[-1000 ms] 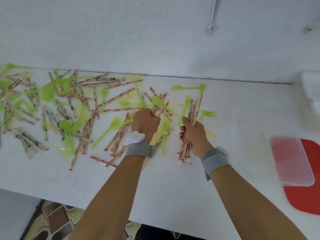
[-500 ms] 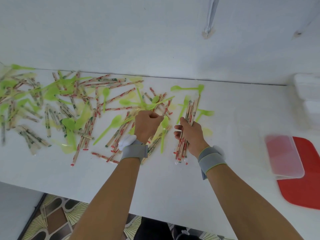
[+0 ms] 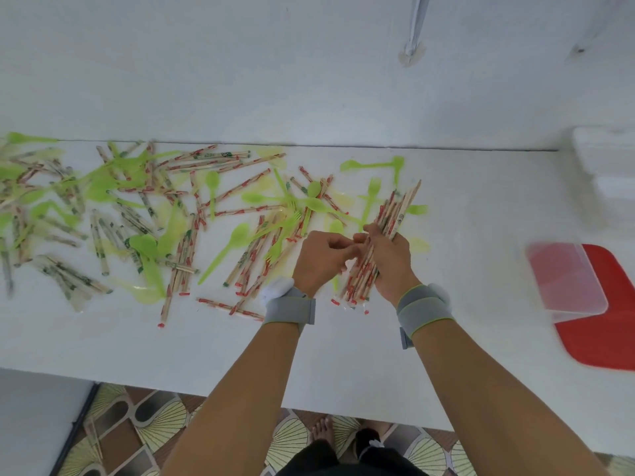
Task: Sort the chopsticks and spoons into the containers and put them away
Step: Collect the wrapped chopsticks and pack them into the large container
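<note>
The right hand [image 3: 390, 259] grips a bundle of wrapped chopsticks [image 3: 378, 245] around its middle, held just above the table [image 3: 343, 338], red-tipped ends pointing back toward the person and the far ends fanning out beyond the knuckles. The left hand [image 3: 323, 259], fingers curled, meets the bundle at its left side and appears to pinch one stick into it, though exactly what those fingers hold cannot be made out. Both wrists wear grey bands.

The sticks look light, thin and stiff; in their slick wrappers they are likely to slide past one another, so a firm hold around the middle of the bundle seems the safest grip.

Just beyond and to the left of the hands, loose chopsticks [image 3: 247, 266] and green plastic spoons [image 3: 237, 235] lie scattered together across the table, reaching to its left edge; a few green forks [image 3: 371, 194] lie among them. Most of the sorting is evidently not yet done.

To the right, well apart from the hands, a clear plastic container [image 3: 563, 280] rests partly on a red lid [image 3: 611, 324]. More white containers [image 3: 604, 163] sit at the far right, against the wall.
</note>
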Demonstrator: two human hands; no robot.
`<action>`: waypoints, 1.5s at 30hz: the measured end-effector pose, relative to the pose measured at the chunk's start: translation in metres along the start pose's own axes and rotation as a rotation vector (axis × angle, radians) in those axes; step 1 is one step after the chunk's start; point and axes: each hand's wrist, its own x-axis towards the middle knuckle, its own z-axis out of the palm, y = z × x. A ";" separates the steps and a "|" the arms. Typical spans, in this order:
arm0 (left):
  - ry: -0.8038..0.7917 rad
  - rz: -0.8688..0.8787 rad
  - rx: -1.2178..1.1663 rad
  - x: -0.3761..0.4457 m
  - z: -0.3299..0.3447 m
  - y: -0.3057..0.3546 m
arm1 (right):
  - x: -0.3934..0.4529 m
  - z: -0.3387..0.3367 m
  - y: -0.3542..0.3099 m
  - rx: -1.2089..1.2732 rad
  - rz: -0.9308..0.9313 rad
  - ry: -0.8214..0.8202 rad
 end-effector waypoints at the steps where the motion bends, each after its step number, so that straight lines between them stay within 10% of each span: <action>1: 0.021 0.002 0.029 -0.002 -0.006 -0.001 | -0.002 0.001 0.001 0.007 -0.010 0.017; 17: 0.129 -0.065 0.793 -0.027 -0.008 -0.057 | -0.051 -0.015 0.040 0.027 0.122 0.017; 29: 0.260 0.139 0.297 -0.031 -0.008 -0.025 | -0.058 -0.029 0.037 0.039 0.070 0.061; 45: -0.047 0.171 0.115 -0.045 0.029 -0.027 | -0.044 -0.035 0.032 0.120 0.024 0.027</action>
